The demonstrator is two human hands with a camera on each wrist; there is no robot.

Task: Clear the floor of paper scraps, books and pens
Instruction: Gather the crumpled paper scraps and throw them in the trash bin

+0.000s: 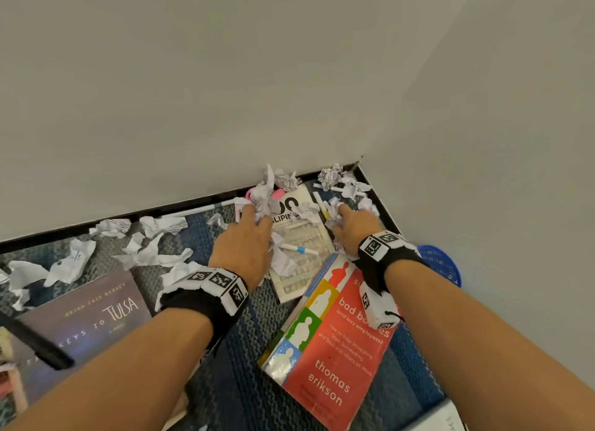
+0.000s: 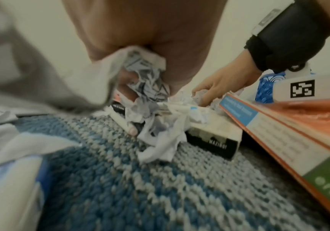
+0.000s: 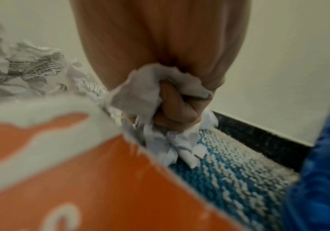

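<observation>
Crumpled paper scraps (image 1: 151, 250) litter a blue knitted carpet (image 1: 238, 382) in a room corner. My left hand (image 1: 248, 237) grips a wad of scraps (image 2: 146, 81) beside a white book (image 1: 299, 237). My right hand (image 1: 351, 227) clutches more scraps (image 3: 150, 93) near the corner, fingers curled tight. A red book (image 1: 335, 343) lies under my right wrist; a purple book (image 1: 87, 321) lies at the left. A white pen with a blue band (image 1: 299, 249) rests on the white book, and other pens (image 1: 320, 202) lie by the wall.
A black baseboard (image 1: 145, 210) runs along grey walls that meet at the corner (image 1: 357, 164). A blue round object (image 1: 441, 263) sits against the right wall. A long white pen (image 1: 199, 209) lies along the baseboard. A black marker (image 1: 38, 343) crosses the purple book.
</observation>
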